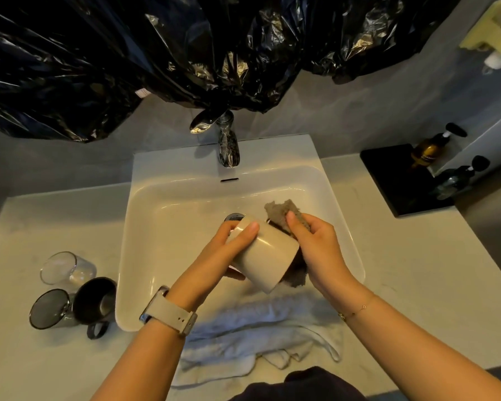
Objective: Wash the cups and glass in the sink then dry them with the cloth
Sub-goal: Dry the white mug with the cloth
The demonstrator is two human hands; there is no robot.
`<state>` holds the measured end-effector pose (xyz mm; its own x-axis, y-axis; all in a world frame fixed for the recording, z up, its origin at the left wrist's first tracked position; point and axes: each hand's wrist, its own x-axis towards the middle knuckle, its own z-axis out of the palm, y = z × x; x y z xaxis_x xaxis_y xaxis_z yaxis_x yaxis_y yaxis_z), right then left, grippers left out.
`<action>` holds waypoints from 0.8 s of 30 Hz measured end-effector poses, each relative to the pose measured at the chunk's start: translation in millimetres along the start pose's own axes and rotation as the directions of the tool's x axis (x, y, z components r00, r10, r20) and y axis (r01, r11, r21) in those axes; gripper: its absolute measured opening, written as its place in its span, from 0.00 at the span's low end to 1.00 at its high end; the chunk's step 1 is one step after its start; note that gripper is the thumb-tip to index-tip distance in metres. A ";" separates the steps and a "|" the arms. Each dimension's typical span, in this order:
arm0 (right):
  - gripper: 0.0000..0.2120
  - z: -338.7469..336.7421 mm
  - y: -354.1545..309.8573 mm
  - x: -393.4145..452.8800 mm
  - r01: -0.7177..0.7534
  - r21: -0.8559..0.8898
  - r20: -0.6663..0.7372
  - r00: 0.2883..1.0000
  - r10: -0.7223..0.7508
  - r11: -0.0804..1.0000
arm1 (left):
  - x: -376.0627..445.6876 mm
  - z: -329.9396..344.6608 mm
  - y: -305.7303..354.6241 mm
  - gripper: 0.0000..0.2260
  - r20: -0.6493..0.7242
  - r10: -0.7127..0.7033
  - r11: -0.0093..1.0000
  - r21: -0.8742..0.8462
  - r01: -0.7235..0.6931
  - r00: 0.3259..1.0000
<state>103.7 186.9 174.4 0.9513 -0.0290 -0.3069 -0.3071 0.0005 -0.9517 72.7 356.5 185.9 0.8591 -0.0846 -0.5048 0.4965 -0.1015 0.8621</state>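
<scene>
Left grip (229,250) wrapped round tilted beige cup (268,261), right grip (315,241) pinching brown cloth (284,211) beside it.

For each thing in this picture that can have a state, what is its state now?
beige cup: tilted over the sink, held by the left hand.
brown cloth: gripped by the right hand, pressed at the cup's mouth.
faucet: no water seen running.
clear glass: lying on its side on the counter.
smoked glass: lying on its side.
black mug: lying on its side.
white towel: crumpled at the sink's front edge.
</scene>
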 end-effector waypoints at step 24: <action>0.10 -1.9 30.3 -25.2 0.079 0.068 0.145 0.986 -0.088 0.995 | -2.6 31.2 -24.8 0.20 -0.290 -0.206 0.783 -0.622 -0.020 0.934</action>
<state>70.4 185.8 153.2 0.9685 0.1165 -0.2203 -0.2288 0.0659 -0.9712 54.2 328.3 164.5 0.7363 0.2298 -0.6365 0.4484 0.5388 0.7132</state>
